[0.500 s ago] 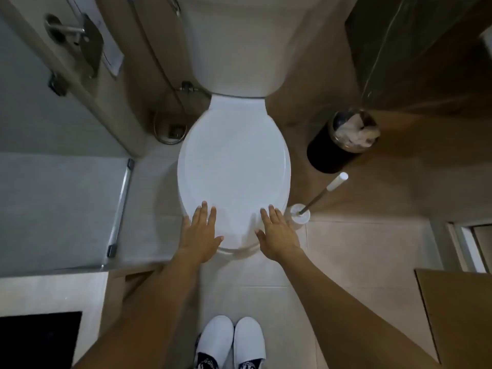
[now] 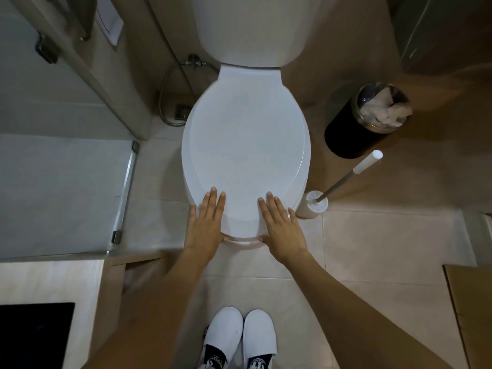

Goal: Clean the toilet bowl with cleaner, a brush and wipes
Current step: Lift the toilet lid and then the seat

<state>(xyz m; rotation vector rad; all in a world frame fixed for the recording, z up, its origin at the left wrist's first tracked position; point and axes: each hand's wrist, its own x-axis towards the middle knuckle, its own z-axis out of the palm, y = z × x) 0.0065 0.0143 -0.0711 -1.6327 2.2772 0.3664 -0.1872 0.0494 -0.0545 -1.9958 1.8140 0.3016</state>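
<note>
A white toilet stands in front of me with its lid (image 2: 246, 145) closed over the bowl; the tank (image 2: 253, 27) is behind it. My left hand (image 2: 206, 225) lies flat on the front left edge of the lid, thumb hooked under the rim. My right hand (image 2: 282, 227) lies flat on the front right edge, thumb also at the rim. A white toilet brush (image 2: 343, 179) with a metal shaft leans in its white holder (image 2: 310, 205) on the floor just right of the bowl. No cleaner bottle or wipes are in view.
A black waste bin (image 2: 364, 121) holding crumpled paper stands to the right of the toilet. A glass shower partition (image 2: 66, 182) and a hose (image 2: 170, 102) are on the left. A cardboard sheet (image 2: 471, 310) lies at the lower right. My white slippers (image 2: 239, 339) are below.
Both hands have stayed on the lid's front edge; the thumbs now sit lower, at the rim. The view has shifted slightly.
</note>
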